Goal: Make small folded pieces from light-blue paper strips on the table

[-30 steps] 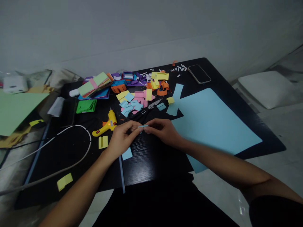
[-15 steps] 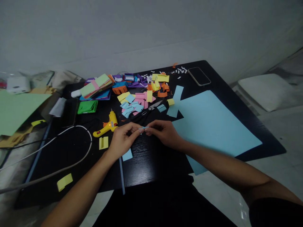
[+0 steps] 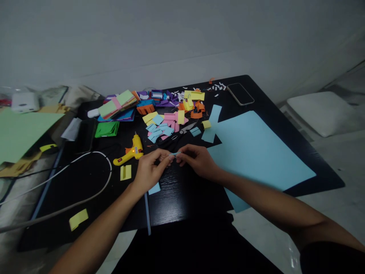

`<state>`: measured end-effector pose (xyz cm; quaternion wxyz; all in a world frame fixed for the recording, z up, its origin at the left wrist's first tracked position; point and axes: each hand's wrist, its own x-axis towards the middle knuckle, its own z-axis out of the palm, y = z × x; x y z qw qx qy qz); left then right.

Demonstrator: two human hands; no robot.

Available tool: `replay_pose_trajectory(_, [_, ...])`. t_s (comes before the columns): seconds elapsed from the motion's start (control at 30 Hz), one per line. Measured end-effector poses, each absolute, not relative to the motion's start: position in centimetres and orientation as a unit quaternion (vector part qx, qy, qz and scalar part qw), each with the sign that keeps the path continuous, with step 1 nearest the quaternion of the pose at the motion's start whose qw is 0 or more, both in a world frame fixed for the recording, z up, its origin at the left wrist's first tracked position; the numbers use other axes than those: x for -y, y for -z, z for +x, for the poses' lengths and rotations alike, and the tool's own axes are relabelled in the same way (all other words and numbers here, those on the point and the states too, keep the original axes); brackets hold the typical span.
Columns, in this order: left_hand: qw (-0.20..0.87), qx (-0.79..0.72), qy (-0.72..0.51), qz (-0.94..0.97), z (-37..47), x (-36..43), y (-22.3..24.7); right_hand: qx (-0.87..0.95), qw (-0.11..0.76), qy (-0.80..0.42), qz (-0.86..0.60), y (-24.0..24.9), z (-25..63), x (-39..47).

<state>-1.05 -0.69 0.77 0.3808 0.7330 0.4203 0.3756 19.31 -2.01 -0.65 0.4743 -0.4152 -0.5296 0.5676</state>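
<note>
Between my two hands is a small light-blue piece of paper (image 3: 175,153), seen nearly edge-on above the black table. My left hand (image 3: 152,167) pinches its left end, and my right hand (image 3: 198,160) pinches its right end; the fingertips partly hide it. Just beyond them lie scissors (image 3: 182,132) with black handles. Left of my left hand rests a yellow hot glue gun (image 3: 131,150) with a small orange light on it. Another light-blue paper piece (image 3: 154,188) lies under my left wrist.
A large light-blue sheet (image 3: 256,152) covers the table's right side. Cut paper pieces (image 3: 159,129) in several colours lie at the middle and back. A phone (image 3: 240,94) is at the far right. A white cable (image 3: 110,171) loops on the left, and a blue stick (image 3: 147,215) overhangs the front edge.
The view has shifted very slightly. Both hands keep their pinch on the light-blue paper piece, with hardly any visible movement.
</note>
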Motion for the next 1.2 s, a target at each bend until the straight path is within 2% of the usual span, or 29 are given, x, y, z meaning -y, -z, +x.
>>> replay_pose_trajectory(0.3, [0.419, -0.417, -0.380, 0.711, -1.01, 0.54, -0.51, 0.501, 0.492, -0.599, -0.385, 1.52, 19.27, 1.71])
replay_pose_trajectory(0.5, [0.250, -0.377, -0.390, 0.802, -1.15, 0.59, -0.76, 0.428, 0.491, -0.660, -0.375, 1.12, 19.58, 1.49])
replay_pose_trajectory(0.63, [0.206, -0.347, -0.387, 0.829, -1.30, 0.46, -0.85, 0.405, 0.492, -0.673, -0.376, 0.88, 19.72, 1.47])
replay_pose_trajectory(1.2, [0.260, -0.382, -0.364, 0.809, -1.04, 1.00, -0.89, 0.444, 0.511, -0.631, -0.379, 1.23, 19.57, 1.51])
